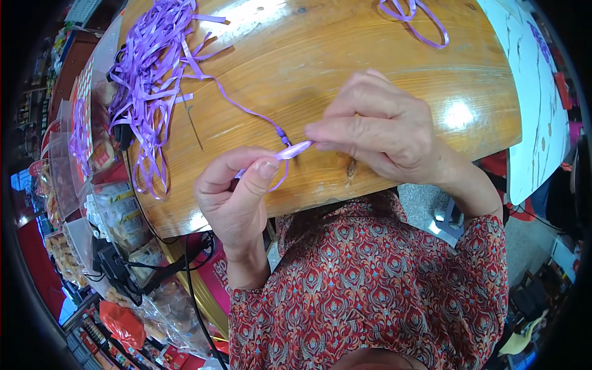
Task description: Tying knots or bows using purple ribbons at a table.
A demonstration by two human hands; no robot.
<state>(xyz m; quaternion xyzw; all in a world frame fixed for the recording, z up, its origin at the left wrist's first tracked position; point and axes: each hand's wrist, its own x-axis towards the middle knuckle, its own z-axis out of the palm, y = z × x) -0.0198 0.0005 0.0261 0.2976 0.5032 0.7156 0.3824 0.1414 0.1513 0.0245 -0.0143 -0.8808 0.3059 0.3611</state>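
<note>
A purple ribbon (295,150) is stretched between my two hands over the near part of the wooden table. My left hand (237,191) pinches one part of it between thumb and forefinger, and a thin loop hangs beneath the thumb. At the other end, the fingertips of my right hand (382,123) are pressed together on it. Just beyond the ribbon lies a small knotted purple piece (282,133) with a dark bit below it. From there a thin strand runs back to a large tangled heap of purple ribbons (151,80) at the table's left.
More purple ribbon (425,28) lies at the far right of the wooden table (265,80). A thin dark needle-like rod (194,126) rests near the heap. A white marbled surface (524,92) adjoins on the right. Bagged goods (120,213) and black cables (188,290) crowd the left side.
</note>
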